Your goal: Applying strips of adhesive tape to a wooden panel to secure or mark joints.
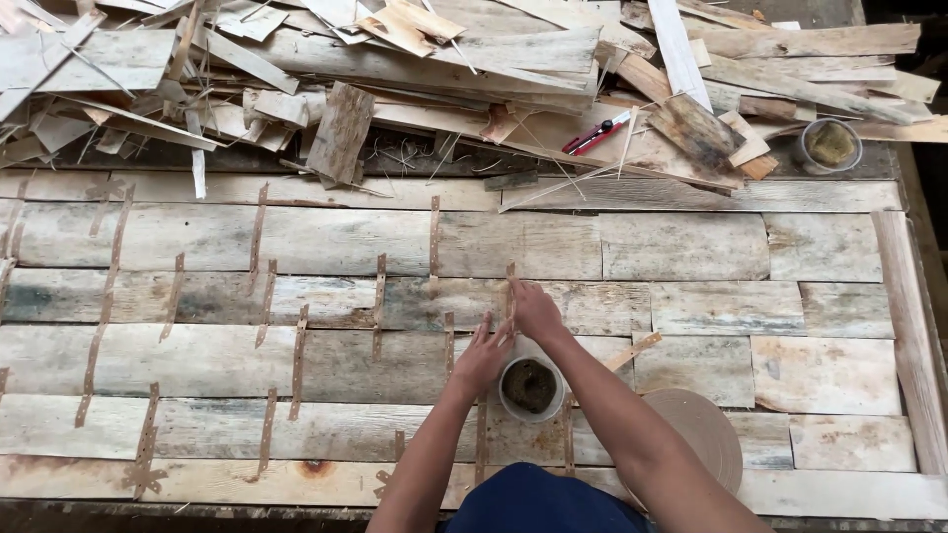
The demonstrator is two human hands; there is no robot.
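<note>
Nearest you, at the near edge of the surface (849, 494), a roll of brown paper tape (706, 434) lies flat, partly under your right forearm. Just left of it stands a small white cup (531, 387) holding dark paste, between your two forearms.

Your left hand (481, 357) rests just beyond the cup's left rim, fingers (482, 333) stretched out flat and pressing on the veneer sheets (296, 360), gripping nothing. Your right hand (534, 311) sits a little farther, fingers curled down onto a narrow tape strip (511, 288) that runs across a seam between sheets; whether it pinches the strip or only presses it, you cannot tell.

The pale, weathered veneer sheets lie edge to edge across the whole surface, many seams on the left half already bridged by short brown strips.

Along the far edge lies a heap of veneer scraps (395, 69). On it rests a red utility knife (595, 133), and near the far right corner a second cup (828, 145).
</note>
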